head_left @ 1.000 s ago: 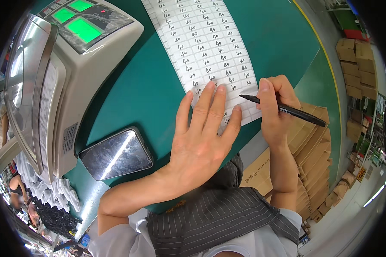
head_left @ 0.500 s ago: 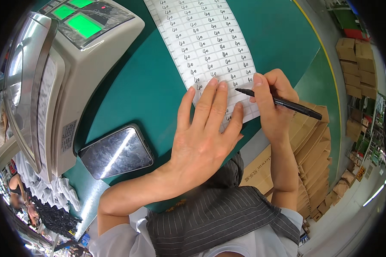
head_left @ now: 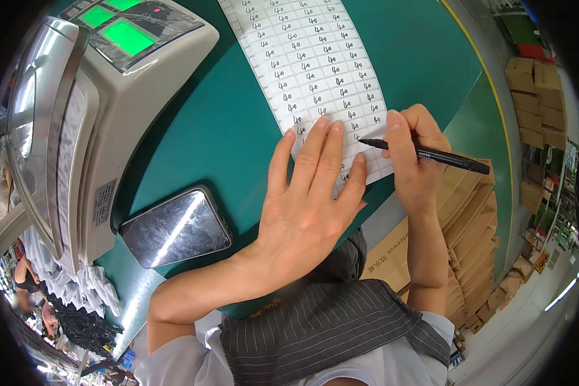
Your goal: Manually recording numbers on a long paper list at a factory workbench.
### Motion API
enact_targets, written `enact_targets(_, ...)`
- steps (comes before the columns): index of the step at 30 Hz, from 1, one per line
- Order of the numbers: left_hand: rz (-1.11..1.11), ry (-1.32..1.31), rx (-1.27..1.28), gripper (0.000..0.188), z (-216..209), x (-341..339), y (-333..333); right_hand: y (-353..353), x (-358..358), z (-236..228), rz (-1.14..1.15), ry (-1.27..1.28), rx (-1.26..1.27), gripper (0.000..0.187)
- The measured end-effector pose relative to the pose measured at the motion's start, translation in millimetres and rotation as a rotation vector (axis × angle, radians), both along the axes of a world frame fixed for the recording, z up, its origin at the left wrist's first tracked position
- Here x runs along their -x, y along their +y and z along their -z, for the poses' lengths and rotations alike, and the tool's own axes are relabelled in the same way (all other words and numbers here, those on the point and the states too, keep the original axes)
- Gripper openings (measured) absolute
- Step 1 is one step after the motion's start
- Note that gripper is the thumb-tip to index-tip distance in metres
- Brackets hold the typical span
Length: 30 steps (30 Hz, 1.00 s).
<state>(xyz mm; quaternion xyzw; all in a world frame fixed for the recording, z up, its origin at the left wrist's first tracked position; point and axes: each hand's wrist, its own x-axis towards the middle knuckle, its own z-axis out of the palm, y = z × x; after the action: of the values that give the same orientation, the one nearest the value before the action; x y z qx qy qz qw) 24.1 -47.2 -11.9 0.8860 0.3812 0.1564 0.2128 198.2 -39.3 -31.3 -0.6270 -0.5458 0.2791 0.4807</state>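
A long white sheet of labels [head_left: 315,64] lies on the green table, its small cells filled with handwritten marks. My left hand [head_left: 309,186] rests flat on the sheet's near part, fingers spread, covering several cells. In my right hand [head_left: 418,154] a black marker pen [head_left: 453,161] is gripped between thumb and fingers. The pen's tip touches or nearly touches the sheet, just right of my left fingertips, beside a freshly inked stroke. Part of the sheet is hidden under my left hand.
A weighing scale [head_left: 141,77] with green displays stands at the left. Beside it lies a dark-screened phone [head_left: 174,226]. Flattened cardboard cartons [head_left: 457,225] stack below the table's right edge. Stacked boxes [head_left: 534,96] stand far right. White and black material [head_left: 77,315] lies lower left.
The pen and my right hand have shifted slightly right and down. A new stroke shows at the pen tip. My left hand stays on the sheet.
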Motion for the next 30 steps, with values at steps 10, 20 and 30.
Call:
enact_targets(10, 0.006, -0.005, -0.018, 0.054, 0, 0, 0, 0, 1, -4, 0.069, 0.031, 0.036, 0.028)
enact_targets(20, 0.024, 0.011, -0.025, 0.054, -1, 1, -1, -1, -19, -2, 0.132, 0.151, -0.009, 0.026)
enact_targets(30, 0.029, 0.008, -0.018, 0.053, 0, 0, 0, 0, -18, 0, 0.103, 0.089, 0.004, 0.026)
